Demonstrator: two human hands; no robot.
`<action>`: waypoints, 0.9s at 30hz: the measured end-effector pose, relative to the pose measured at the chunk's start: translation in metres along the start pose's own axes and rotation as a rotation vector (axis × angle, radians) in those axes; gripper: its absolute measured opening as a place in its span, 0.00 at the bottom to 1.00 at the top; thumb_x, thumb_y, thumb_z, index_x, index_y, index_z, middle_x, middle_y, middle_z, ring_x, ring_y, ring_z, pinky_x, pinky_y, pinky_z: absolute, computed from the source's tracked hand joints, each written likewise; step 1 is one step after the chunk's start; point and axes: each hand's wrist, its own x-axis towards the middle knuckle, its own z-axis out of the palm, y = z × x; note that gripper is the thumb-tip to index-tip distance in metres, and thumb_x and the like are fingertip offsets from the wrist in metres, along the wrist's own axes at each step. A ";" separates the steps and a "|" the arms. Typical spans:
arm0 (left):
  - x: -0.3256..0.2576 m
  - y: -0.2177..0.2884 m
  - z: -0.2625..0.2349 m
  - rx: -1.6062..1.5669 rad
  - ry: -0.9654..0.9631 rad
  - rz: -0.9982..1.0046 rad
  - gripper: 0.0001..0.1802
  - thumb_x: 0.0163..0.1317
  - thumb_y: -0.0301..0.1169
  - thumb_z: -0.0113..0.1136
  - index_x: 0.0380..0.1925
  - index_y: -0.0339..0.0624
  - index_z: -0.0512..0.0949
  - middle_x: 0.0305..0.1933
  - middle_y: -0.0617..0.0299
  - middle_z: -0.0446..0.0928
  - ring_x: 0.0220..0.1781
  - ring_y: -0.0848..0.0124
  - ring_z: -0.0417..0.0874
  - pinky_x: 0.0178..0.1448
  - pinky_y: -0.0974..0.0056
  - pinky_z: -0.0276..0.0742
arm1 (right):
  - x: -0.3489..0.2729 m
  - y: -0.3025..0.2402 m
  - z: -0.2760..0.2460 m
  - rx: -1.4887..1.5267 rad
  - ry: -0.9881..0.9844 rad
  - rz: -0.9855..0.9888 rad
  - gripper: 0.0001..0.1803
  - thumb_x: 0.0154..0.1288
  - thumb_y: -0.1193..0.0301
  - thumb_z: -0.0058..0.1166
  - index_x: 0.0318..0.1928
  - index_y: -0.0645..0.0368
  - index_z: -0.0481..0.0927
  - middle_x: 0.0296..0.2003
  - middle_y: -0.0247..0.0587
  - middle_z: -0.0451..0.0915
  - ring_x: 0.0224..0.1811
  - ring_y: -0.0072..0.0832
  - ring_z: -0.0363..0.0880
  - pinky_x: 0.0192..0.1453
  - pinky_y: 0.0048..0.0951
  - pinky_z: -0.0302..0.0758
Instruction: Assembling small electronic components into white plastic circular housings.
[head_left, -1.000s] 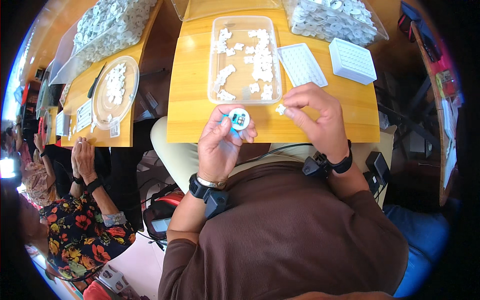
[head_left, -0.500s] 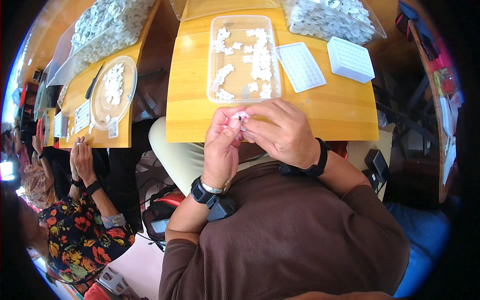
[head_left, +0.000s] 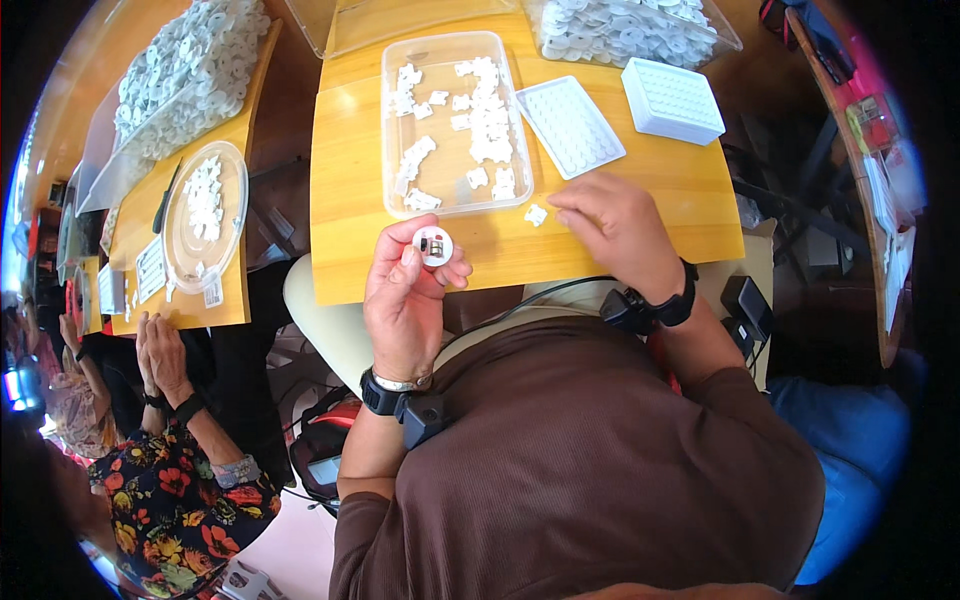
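My left hand (head_left: pixel 405 300) holds a small round white disc (head_left: pixel 433 245) with a dark part at its centre, pinched between thumb and fingers just in front of the table edge. My right hand (head_left: pixel 615 225) rests on the yellow table (head_left: pixel 640 190), fingers curled, reaching toward a small white plastic piece (head_left: pixel 536 215) lying loose beside it. Just beyond both hands stands a clear rectangular tray (head_left: pixel 455 120) with several small white pieces scattered in it.
A flat white grid tray (head_left: pixel 570 125) and a white grid box (head_left: pixel 672 100) lie right of the clear tray. A clear bin of white discs (head_left: pixel 630 25) stands at the back. At left, another person's hands (head_left: pixel 160 350), a round plate (head_left: pixel 205 215) and a heap of discs (head_left: pixel 185 70).
My hands were joined together at the disc half a second ago. Now my right hand has moved right onto the table by the loose piece, and my left hand holds the disc alone.
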 end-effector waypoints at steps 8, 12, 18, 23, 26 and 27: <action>0.001 -0.004 -0.003 -0.031 -0.035 -0.032 0.18 0.68 0.35 0.49 0.52 0.34 0.69 0.37 0.51 0.77 0.37 0.66 0.80 0.41 0.67 0.76 | -0.001 -0.006 0.025 -0.145 -0.042 -0.020 0.05 0.55 0.71 0.59 0.32 0.58 0.80 0.29 0.40 0.75 0.35 0.38 0.76 0.37 0.37 0.74; 0.001 -0.005 -0.001 -0.033 -0.048 -0.038 0.18 0.68 0.36 0.49 0.51 0.35 0.69 0.37 0.51 0.77 0.36 0.67 0.80 0.41 0.67 0.76 | 0.000 -0.002 0.029 -0.162 -0.053 -0.033 0.05 0.55 0.70 0.59 0.31 0.58 0.79 0.29 0.41 0.75 0.34 0.39 0.76 0.37 0.37 0.74; 0.002 -0.009 0.002 0.014 -0.019 -0.089 0.20 0.67 0.38 0.51 0.52 0.34 0.69 0.36 0.51 0.77 0.34 0.66 0.78 0.39 0.67 0.75 | 0.004 -0.001 0.016 0.426 -0.147 0.324 0.06 0.64 0.73 0.54 0.37 0.63 0.80 0.30 0.37 0.80 0.30 0.25 0.78 0.37 0.25 0.74; 0.003 -0.016 0.008 -0.004 -0.065 -0.126 0.21 0.67 0.39 0.51 0.52 0.34 0.68 0.35 0.51 0.77 0.34 0.66 0.79 0.39 0.67 0.75 | 0.011 -0.017 0.011 1.001 -0.237 0.500 0.08 0.67 0.71 0.52 0.38 0.65 0.79 0.30 0.31 0.79 0.30 0.15 0.75 0.36 0.20 0.74; 0.004 -0.018 0.011 -0.011 -0.087 -0.160 0.22 0.67 0.39 0.52 0.52 0.34 0.68 0.35 0.51 0.77 0.34 0.66 0.79 0.39 0.67 0.75 | 0.014 -0.025 0.015 1.076 -0.247 0.515 0.07 0.67 0.72 0.52 0.39 0.65 0.79 0.30 0.31 0.79 0.31 0.16 0.76 0.37 0.18 0.74; 0.003 -0.018 0.012 -0.023 -0.084 -0.172 0.22 0.67 0.39 0.52 0.52 0.34 0.68 0.35 0.51 0.77 0.34 0.66 0.79 0.39 0.67 0.75 | 0.014 -0.026 0.018 1.059 -0.230 0.469 0.07 0.67 0.74 0.52 0.39 0.65 0.78 0.30 0.31 0.79 0.31 0.16 0.76 0.37 0.19 0.75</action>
